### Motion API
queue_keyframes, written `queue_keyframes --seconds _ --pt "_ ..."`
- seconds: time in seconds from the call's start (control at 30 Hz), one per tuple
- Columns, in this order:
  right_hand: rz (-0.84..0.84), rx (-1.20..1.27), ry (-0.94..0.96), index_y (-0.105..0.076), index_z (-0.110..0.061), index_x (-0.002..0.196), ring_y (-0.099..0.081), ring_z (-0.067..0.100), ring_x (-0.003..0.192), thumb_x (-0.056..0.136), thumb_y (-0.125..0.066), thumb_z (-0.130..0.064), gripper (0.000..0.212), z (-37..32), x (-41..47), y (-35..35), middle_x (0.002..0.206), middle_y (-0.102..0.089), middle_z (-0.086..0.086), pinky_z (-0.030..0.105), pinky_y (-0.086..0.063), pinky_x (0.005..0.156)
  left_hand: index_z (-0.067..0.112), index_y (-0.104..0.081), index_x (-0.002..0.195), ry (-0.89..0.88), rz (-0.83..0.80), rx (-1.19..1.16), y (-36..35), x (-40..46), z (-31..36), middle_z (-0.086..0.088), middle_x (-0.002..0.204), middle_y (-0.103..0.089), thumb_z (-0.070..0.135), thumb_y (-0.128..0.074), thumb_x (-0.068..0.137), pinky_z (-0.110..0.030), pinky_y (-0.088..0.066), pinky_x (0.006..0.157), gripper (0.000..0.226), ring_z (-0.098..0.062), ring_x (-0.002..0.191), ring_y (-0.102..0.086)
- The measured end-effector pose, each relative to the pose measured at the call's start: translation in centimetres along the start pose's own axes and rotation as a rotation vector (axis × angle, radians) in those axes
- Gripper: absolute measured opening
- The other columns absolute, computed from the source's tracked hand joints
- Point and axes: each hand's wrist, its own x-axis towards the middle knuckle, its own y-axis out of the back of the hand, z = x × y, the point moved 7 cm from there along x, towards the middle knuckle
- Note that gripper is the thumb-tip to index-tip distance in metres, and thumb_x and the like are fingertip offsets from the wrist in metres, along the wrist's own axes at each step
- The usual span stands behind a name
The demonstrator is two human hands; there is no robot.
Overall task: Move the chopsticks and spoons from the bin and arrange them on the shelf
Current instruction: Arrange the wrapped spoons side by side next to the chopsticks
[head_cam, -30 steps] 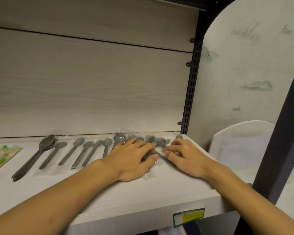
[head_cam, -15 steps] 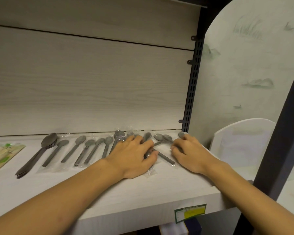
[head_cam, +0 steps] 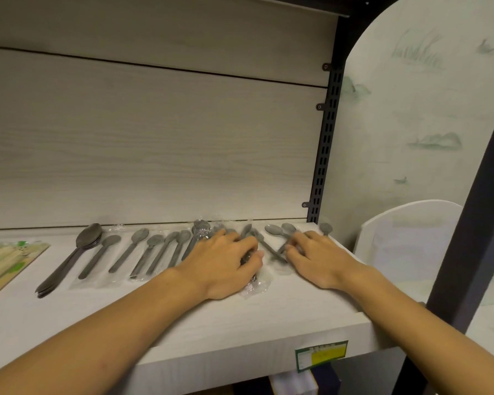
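Both hands are lying palm-down on the pale wood-grain shelf (head_cam: pixel 183 317) as I'm watching through the head camera. My left hand (head_cam: pixel 221 265) is curling its fingers and thumb around a bunched bundle of grey plastic spoons in clear wrappers (head_cam: pixel 250 276), and the crinkled wrapper ends are sticking out just below the thumb. My right hand (head_cam: pixel 318 259) is pressing flat with its fingers spread over a few loose wrapped grey spoons (head_cam: pixel 274 243) lying crossed near the right end of the shelf; it is touching them, but I cannot tell whether it is gripping any.

To the left of my left hand, a neat row of individually wrapped grey spoons (head_cam: pixel 143 252) is lying side by side, bowls pointing towards the back panel. Further left, a stack of larger dark unwrapped spoons (head_cam: pixel 69 259) is resting at a slant. At the far left edge, a green-and-beige printed packet of chopsticks (head_cam: pixel 9 260) is lying flat, partly cut off by the frame.

A green-and-yellow price label (head_cam: pixel 321 355) is sitting on the shelf's front edge below my right forearm. A black slotted metal upright (head_cam: pixel 324 143) is running up the right rear corner.
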Motion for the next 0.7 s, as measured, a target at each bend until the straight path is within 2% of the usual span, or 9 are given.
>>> queue_keyframes --seconds 0.07,0.13,0.2,0.33,0.4,0.43,0.53,0.6,0.7 --pt "0.050 0.028 0.001 -0.045 -0.026 0.099 -0.049 0.023 0.097 0.094 -0.029 -0.056 0.034 -0.2 -0.6 0.8 0.107 -0.055 -0.001 0.038 -0.040 0.088 0.032 -0.046 0.095 -0.004 -0.019 0.005 -0.1 -0.1 -0.1 0.005 0.101 -0.051 0.057 -0.025 0.094 -0.040 -0.044 0.090 0.032 -0.019 0.107 -0.047" --pt "0.059 0.076 0.068 -0.045 -0.021 0.092 -0.049 0.017 0.083 0.096 -0.039 -0.052 0.032 -1.1 -1.3 1.4 0.087 -0.054 -0.009 0.034 -0.038 0.076 0.034 -0.050 0.105 -0.011 -0.056 0.024 -0.5 0.0 -0.2 0.005 0.111 -0.052 0.065 -0.019 0.088 -0.043 -0.042 0.094 0.047 -0.018 0.112 -0.044" --pt "0.010 0.183 0.096 -0.049 -0.018 0.092 -0.052 0.016 0.078 0.096 -0.047 -0.044 0.026 -1.3 -1.5 1.4 0.079 -0.055 -0.008 0.032 -0.041 0.073 0.037 -0.050 0.111 -0.015 -0.069 0.022 -0.6 0.1 -0.1 0.003 0.122 -0.049 0.070 -0.015 0.084 -0.045 -0.039 0.099 0.055 -0.019 0.121 -0.039" --pt "0.005 0.341 0.083 -0.051 -0.027 0.093 -0.059 0.020 0.083 0.092 -0.051 -0.028 0.001 -1.1 -1.2 1.4 0.088 -0.066 0.001 0.027 -0.045 0.076 0.039 -0.044 0.126 -0.044 -0.068 0.065 -0.5 0.0 0.4 0.001 0.145 -0.031 0.070 -0.021 0.088 -0.048 -0.029 0.108 0.054 -0.022 0.133 -0.025" --pt "0.068 0.347 0.109 -0.051 -0.029 0.105 -0.056 0.015 0.079 0.092 -0.052 -0.027 0.013 -1.3 -1.4 1.9 0.085 -0.063 -0.003 0.022 -0.041 0.069 0.038 -0.039 0.132 -0.075 -0.038 0.104 0.1 -0.1 1.0 0.002 0.147 -0.028 0.070 -0.015 0.083 -0.044 -0.024 0.110 0.063 -0.019 0.136 -0.022" --pt "0.108 0.355 0.118 -0.051 -0.029 0.113 -0.055 0.013 0.085 0.093 -0.052 -0.025 0.021 -1.3 -1.5 2.3 0.093 -0.061 -0.006 0.022 -0.040 0.072 0.038 -0.037 0.134 -0.094 -0.012 0.114 0.5 -0.1 1.3 0.003 0.147 -0.029 0.068 -0.013 0.082 -0.042 -0.023 0.110 0.066 -0.018 0.137 -0.023" --pt "0.219 0.254 0.137 -0.047 -0.024 0.132 -0.043 0.015 0.123 0.093 -0.051 -0.023 0.040 -0.6 -1.8 3.4 0.133 -0.048 -0.005 0.027 -0.035 0.101 0.036 -0.037 0.138 -0.159 0.028 0.105 1.4 0.1 2.2 0.006 0.147 -0.035 0.064 -0.012 0.083 -0.039 -0.027 0.111 0.066 -0.014 0.137 -0.030" --pt "0.157 0.166 0.080 -0.043 -0.024 0.138 -0.040 0.019 0.129 0.096 -0.047 -0.029 0.042 0.1 -2.0 3.1 0.141 -0.044 -0.001 0.030 -0.033 0.105 0.035 -0.039 0.139 -0.203 -0.020 0.061 1.1 0.5 3.0 0.010 0.144 -0.040 0.061 -0.018 0.089 -0.040 -0.030 0.110 0.060 -0.012 0.134 -0.034" --pt "0.010 0.093 0.076 -0.046 -0.025 0.140 -0.043 0.024 0.129 0.100 -0.038 -0.035 0.042 0.3 -2.5 1.6 0.140 -0.048 0.005 0.034 -0.033 0.108 0.034 -0.042 0.139 -0.260 -0.146 0.072 -0.1 0.8 5.0 0.009 0.139 -0.047 0.055 -0.028 0.097 -0.039 -0.030 0.108 0.049 -0.013 0.130 -0.039"
